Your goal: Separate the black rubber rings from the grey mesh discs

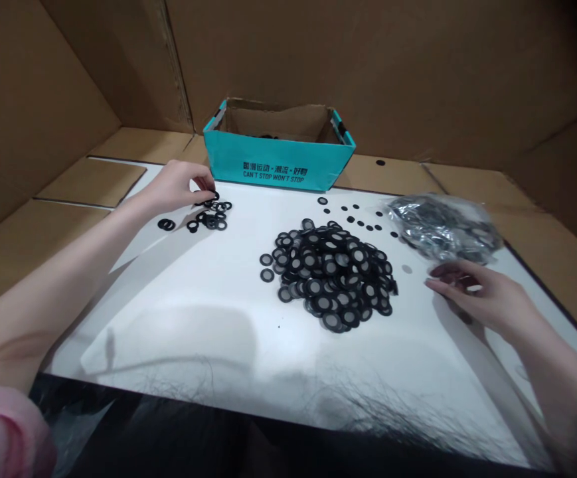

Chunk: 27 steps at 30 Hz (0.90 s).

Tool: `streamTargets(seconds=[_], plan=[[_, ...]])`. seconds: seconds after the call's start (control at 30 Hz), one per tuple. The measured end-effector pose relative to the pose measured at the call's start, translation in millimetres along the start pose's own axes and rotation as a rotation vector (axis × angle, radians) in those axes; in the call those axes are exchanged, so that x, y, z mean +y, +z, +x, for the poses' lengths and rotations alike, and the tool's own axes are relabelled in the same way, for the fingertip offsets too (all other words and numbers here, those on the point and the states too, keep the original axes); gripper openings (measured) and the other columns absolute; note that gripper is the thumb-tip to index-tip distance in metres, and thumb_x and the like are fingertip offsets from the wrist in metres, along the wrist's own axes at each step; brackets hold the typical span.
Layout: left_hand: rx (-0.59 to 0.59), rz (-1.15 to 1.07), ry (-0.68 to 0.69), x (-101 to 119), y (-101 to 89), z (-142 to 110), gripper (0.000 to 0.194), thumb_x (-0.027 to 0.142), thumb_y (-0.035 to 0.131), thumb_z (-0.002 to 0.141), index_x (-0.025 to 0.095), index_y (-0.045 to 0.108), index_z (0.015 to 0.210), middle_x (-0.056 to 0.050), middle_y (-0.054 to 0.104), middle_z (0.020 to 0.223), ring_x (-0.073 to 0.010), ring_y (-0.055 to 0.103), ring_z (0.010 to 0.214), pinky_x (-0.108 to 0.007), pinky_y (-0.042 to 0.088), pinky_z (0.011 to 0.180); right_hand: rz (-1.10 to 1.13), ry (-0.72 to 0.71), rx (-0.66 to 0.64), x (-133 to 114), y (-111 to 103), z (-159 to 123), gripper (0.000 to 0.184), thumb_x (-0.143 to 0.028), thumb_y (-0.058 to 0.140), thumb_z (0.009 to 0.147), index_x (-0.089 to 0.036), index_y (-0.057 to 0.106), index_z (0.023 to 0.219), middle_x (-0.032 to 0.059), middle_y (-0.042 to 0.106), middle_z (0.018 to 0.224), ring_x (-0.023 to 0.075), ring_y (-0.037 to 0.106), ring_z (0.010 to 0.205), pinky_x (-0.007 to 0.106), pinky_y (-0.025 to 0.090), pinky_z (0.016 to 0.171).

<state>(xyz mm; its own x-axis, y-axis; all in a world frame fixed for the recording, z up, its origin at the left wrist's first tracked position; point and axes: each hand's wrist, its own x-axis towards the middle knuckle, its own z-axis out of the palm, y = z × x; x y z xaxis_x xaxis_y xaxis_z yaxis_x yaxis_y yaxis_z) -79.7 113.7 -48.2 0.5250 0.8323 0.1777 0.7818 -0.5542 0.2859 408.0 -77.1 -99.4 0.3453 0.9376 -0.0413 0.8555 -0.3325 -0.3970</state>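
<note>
left hand [181, 186]: fingertips pinch one black ring [210, 197] at the small bunch of rings [213, 216] near the blue box [278, 149] | right hand [472, 289]: open, flat on white board [193, 299] beside big pile [330, 269] and bag [442, 226] | tip: pinch one ring only, lift slowly

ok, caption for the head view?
Left hand pinches a black ring near the teal box; right hand rests beside the washer pile.
</note>
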Motion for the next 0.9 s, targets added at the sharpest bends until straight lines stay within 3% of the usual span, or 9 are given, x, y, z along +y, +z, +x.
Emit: streamTargets(seconds=[0.13,0.37,0.67,0.9], plan=[[0.003,-0.028,0.001,0.6,-1.6,-0.8,0.030,0.043,0.057,0.077,0.018,0.069,0.088,-0.003,0.074,0.090,-0.0195,0.066,0.087,-0.024,0.043,0.079,-0.034,0.070,0.078,-4.2,-10.9,-12.3,0.036,-0.054,0.063,0.065,-0.023,0.066,0.082,0.0055,0.070,0.079,0.0214,0.060,0.064,0.036,0.044,0.063],[0.005,-0.020,-0.003,-1.1,-4.0,-0.8,0.031,0.044,0.056,0.078,0.019,0.070,0.090,-0.004,0.074,0.091,-0.0226,0.067,0.089,-0.027,0.044,0.080,-0.077,0.183,0.072,14.1,-30.7,-29.6,0.043,-0.061,0.063,0.054,-0.024,0.068,0.076,0.0085,0.073,0.082,0.0284,0.065,0.069,0.041,0.047,0.061],[-0.023,-0.006,0.002,7.9,-11.7,-4.0,0.032,0.041,0.058,0.083,0.014,0.068,0.095,-0.005,0.072,0.092,-0.0170,0.063,0.087,-0.025,0.043,0.079,-0.005,0.304,0.077,38.9,-21.4,-36.2,0.051,-0.060,0.065,0.042,-0.024,0.069,0.079,0.0083,0.073,0.088,0.0296,0.063,0.075,0.042,0.047,0.067],[-0.015,-0.013,0.028,6.8,-11.2,-5.4,0.027,0.039,0.059,0.085,0.015,0.067,0.092,-0.001,0.071,0.090,-0.0129,0.060,0.084,-0.023,0.042,0.079,0.042,0.300,0.107,38.8,-18.0,-37.2,0.045,-0.057,0.065,0.047,-0.022,0.065,0.075,0.0091,0.070,0.076,0.0260,0.060,0.068,0.039,0.045,0.062]])
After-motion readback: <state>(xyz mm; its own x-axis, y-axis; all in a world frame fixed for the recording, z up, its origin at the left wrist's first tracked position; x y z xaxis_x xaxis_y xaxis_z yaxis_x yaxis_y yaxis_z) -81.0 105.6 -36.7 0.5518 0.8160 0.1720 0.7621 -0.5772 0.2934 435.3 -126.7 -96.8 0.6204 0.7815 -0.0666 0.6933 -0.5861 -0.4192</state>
